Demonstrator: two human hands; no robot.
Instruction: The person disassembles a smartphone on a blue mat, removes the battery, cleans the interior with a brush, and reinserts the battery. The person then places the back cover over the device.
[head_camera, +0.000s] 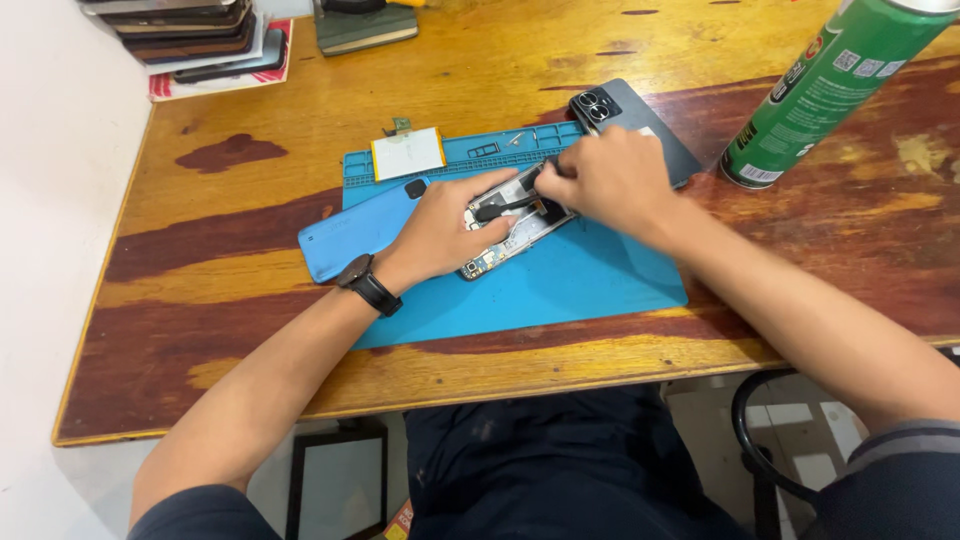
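One opened phone on my blue mat: left hand clamps it down, right hand pinches a small part over it. Two back covers, one battery, one green spray can nearby.

I see mat blue | back cover light blue | spray can green | desk yellow-brown, dark red streaks | wristwatch black

near half of blue mat bare; open approach from table edge. far side crowded: grey phone back behind right hand, white battery on the mat's far-left corner, blue phone back beside left hand. green spray can blocks far right; phone stack far left corner.
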